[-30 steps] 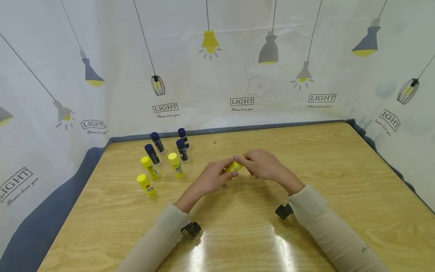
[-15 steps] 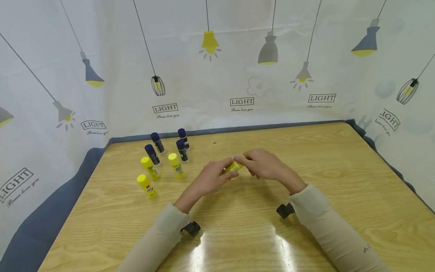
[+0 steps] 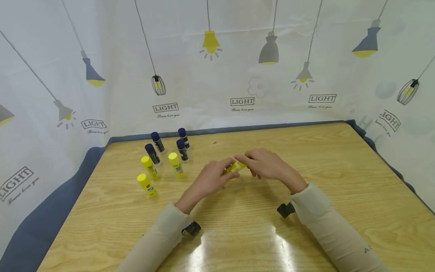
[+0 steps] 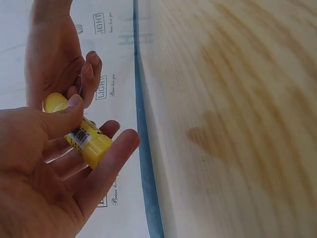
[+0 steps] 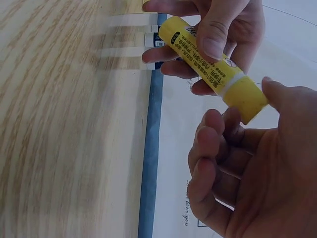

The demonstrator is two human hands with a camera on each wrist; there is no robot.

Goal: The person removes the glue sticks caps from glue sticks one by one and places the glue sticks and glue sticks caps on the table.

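The held yellow glue stick (image 3: 237,166) sits between the two hands, raised off the wooden tabletop (image 3: 340,170) and tilted, its base toward the left hand (image 3: 210,178) and its cap (image 5: 245,100) toward the right hand (image 3: 266,164). The left hand has hold of the barrel: its thumb lies across the printed side, and its other fingers are spread along the opposite side, bent only a little, so the grip is loose rather than a fist. The base end juts out past that thumb, clear of the palm. The right hand is at the other end, where the thumb touches one side of the cap and a fingertip meets the other in a light pinch; its remaining fingers curl beside the cap without wrapping it, and the cap lies out at the fingertips, away from the palm. A white band (image 5: 231,85) shows between cap and barrel, with the cap in line with the barrel. Off beyond the left hand, well apart from the held stick, three yellow glue sticks (image 3: 176,166) stand upright on the tabletop, and behind them stand four navy-capped glue sticks (image 3: 182,150), near the far edge by the printed backdrop (image 3: 204,79).
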